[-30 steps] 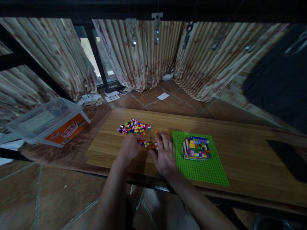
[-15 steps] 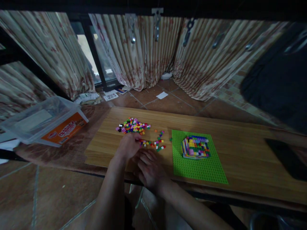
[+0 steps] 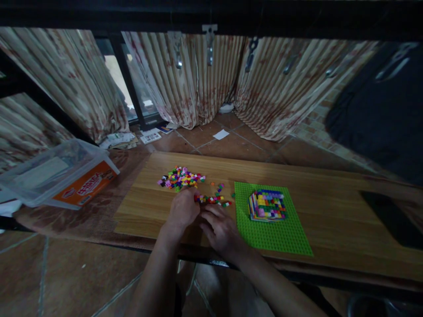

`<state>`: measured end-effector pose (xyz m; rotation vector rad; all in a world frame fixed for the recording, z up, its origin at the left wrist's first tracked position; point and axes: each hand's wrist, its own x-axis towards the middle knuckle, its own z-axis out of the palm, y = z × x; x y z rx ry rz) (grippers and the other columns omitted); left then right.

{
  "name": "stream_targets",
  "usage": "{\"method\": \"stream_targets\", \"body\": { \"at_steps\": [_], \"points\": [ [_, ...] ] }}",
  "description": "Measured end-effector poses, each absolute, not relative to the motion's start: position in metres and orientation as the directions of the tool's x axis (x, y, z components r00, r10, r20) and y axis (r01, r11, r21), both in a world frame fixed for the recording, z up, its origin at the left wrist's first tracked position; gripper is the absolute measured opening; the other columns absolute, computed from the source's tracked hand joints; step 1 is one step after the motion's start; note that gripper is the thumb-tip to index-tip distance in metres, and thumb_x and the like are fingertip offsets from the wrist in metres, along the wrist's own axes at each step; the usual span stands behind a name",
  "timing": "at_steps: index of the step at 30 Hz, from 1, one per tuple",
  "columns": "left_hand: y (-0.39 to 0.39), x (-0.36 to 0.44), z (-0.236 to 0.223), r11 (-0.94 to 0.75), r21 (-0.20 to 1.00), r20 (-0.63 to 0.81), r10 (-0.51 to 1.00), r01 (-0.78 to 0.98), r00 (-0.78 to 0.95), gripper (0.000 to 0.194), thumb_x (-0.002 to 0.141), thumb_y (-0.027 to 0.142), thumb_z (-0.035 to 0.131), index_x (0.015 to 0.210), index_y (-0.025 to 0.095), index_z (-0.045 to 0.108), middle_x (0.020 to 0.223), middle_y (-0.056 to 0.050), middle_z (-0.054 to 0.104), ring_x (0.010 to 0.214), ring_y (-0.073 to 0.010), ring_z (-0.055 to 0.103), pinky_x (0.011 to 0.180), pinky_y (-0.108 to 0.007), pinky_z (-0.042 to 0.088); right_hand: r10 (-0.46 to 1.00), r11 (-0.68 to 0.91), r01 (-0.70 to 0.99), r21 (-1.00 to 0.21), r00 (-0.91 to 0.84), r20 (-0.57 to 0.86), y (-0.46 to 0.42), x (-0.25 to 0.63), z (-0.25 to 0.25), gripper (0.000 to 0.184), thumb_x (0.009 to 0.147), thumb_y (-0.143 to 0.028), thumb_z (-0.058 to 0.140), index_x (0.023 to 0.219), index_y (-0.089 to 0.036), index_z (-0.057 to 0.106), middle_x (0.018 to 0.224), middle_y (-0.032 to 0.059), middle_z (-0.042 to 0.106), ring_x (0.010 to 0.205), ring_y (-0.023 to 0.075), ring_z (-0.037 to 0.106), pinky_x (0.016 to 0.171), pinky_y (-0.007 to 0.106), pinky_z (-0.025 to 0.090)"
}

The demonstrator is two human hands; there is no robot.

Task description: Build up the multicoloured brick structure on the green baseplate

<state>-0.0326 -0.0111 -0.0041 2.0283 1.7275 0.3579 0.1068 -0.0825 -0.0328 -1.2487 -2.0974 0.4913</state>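
My left hand [image 3: 185, 208] is curled at the near end of a row of small toy bricks [image 3: 214, 200]. Its fingertips are turned away, so whatever they pinch is hidden. Close by on the right, my right hand [image 3: 223, 229] rests low over the board, fingers stretched towards the left hand and thumb apart. Behind the left hand lies a heap of loose, many-coloured toy bricks [image 3: 181, 177]. A green baseplate [image 3: 271, 240] lies to the right of both hands and bears a many-coloured block of stacked bricks [image 3: 268, 206].
The bricks lie on a long wooden board [image 3: 142, 200]. A clear plastic bin [image 3: 89, 154] with an orange label stands at the left. At the right end is a flat dark object [image 3: 393, 218]. Curtains [image 3: 191, 83] hang behind, with papers [image 3: 150, 136] on the floor.
Both hands have shifted right along the brick row, and the right hand's fingers reach closer to the bricks. The view has tilted slightly, so the scene sits a little lower.
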Motion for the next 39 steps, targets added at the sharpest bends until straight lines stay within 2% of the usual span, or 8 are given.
{"method": "stream_targets", "body": {
  "at_steps": [8,11,14,17,20,25,31,39],
  "points": [
    [-0.012,-0.024,0.000,-0.146,0.473,-0.007,0.986,0.869,0.169,0.018,0.079,0.011,0.048,0.087,0.017,0.063,0.093,-0.009,0.067,0.086,-0.0203,0.062,0.079,-0.030,0.045,0.873,0.484,0.613,-0.624,-0.286,0.396,-0.081,0.113,-0.023,0.019,0.090,-0.017,0.051,0.099,-0.020,0.067,0.096,0.0065,0.069,0.095,0.0210,0.060,0.086,0.038,0.049],
    [-0.011,-0.024,0.005,-0.217,0.584,0.078,0.974,0.782,0.212,0.016,0.081,0.014,0.051,0.092,0.018,0.062,0.095,-0.007,0.067,0.086,-0.0188,0.063,0.079,-0.029,0.046,0.873,0.469,0.588,-0.658,-0.197,0.447,-0.081,0.118,-0.016,0.020,0.090,-0.017,0.050,0.099,-0.020,0.067,0.092,0.0051,0.070,0.088,0.0196,0.062,0.082,0.035,0.049],
    [-0.013,-0.019,0.011,-0.292,0.744,0.146,0.949,0.601,0.281,0.016,0.084,0.018,0.051,0.097,0.019,0.060,0.093,-0.004,0.067,0.084,-0.0169,0.064,0.079,-0.027,0.048,0.882,0.404,0.530,-0.745,-0.010,0.471,-0.081,0.125,-0.004,0.020,0.092,-0.019,0.049,0.102,-0.021,0.066,0.092,0.0050,0.071,0.086,0.0179,0.063,0.080,0.032,0.050],
    [-0.018,-0.011,0.017,-0.313,0.859,0.178,0.925,0.405,0.336,0.013,0.085,0.021,0.052,0.097,0.020,0.059,0.095,-0.004,0.067,0.088,-0.0160,0.064,0.080,-0.027,0.049,0.898,0.296,0.412,-0.862,0.187,0.398,-0.081,0.132,0.006,0.019,0.091,-0.024,0.052,0.104,-0.021,0.065,0.094,0.0046,0.070,0.082,0.0159,0.064,0.074,0.029,0.051],
    [-0.024,-0.001,0.021,-0.298,0.914,0.191,0.914,0.275,0.357,0.013,0.083,0.022,0.057,0.095,0.020,0.060,0.094,-0.003,0.067,0.088,-0.0157,0.064,0.081,-0.027,0.050,0.905,0.241,0.264,-0.934,0.287,0.314,-0.079,0.137,0.012,0.019,0.089,-0.027,0.057,0.106,-0.021,0.064,0.087,0.0022,0.067,0.075,0.0138,0.063,0.068,0.026,0.052],
    [-0.029,0.012,0.029,-0.241,0.967,0.200,0.914,0.076,0.352,0.016,0.077,0.021,0.067,0.092,0.019,0.064,0.086,-0.002,0.068,0.080,-0.0146,0.064,0.074,-0.025,0.051,0.905,0.267,0.107,-0.958,0.313,0.288,-0.079,0.143,0.019,0.013,0.085,-0.026,0.062,0.097,-0.022,0.066,0.084,0.0002,0.067,0.075,0.0128,0.063,0.069,0.026,0.052],
    [-0.033,0.020,0.044,-0.131,0.986,0.161,0.909,-0.104,0.384,0.013,0.074,0.022,0.072,0.086,0.018,0.068,0.078,-0.002,0.069,0.071,-0.0135,0.064,0.069,-0.024,0.052,0.883,0.300,0.168,-0.939,0.325,0.340,-0.084,0.153,0.032,0.008,0.084,-0.024,0.064,0.091,-0.024,0.069,0.082,0.0002,0.067,0.077,0.0131,0.062,0.068,0.027,0.051],
    [-0.033,0.041,0.031,-0.108,0.946,0.212,0.920,-0.306,0.329,0.009,0.075,0.022,0.073,0.084,0.022,0.071,0.078,0.001,0.067,0.067,-0.0090,0.059,0.063,-0.019,0.050,0.886,0.344,0.113,-0.932,0.291,0.362,-0.089,0.165,0.038,0.010,0.088,-0.024,0.060,0.095,-0.023,0.067,0.082,-0.0002,0.064,0.075,0.0126,0.063,0.070,0.027,0.052]
  ]
}}
